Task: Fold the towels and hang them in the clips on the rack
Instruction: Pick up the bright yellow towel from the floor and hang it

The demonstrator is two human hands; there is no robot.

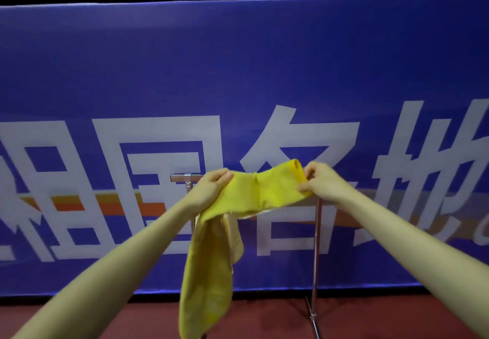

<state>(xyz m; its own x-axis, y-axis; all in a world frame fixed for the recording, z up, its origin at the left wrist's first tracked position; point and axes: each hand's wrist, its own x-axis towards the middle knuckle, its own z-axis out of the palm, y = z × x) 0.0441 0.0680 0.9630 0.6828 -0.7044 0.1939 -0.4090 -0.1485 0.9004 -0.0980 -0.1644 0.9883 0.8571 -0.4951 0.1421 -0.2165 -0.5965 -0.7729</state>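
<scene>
A yellow towel (pixel 254 193) is stretched between both hands in front of a metal rack (pixel 316 246). My left hand (pixel 215 182) grips the towel's left part, and a long length hangs down from there toward the floor. My right hand (pixel 315 178) pinches the towel's right end, which looks folded over. The rack's top bar shows only at its left end (pixel 182 177); the towel and hands hide the remainder. No clips are visible.
A tall blue banner (pixel 238 74) with large white characters stands right behind the rack. The rack's right upright runs down to a foot (pixel 313 317) on the dark red floor. Above the banner it is dark.
</scene>
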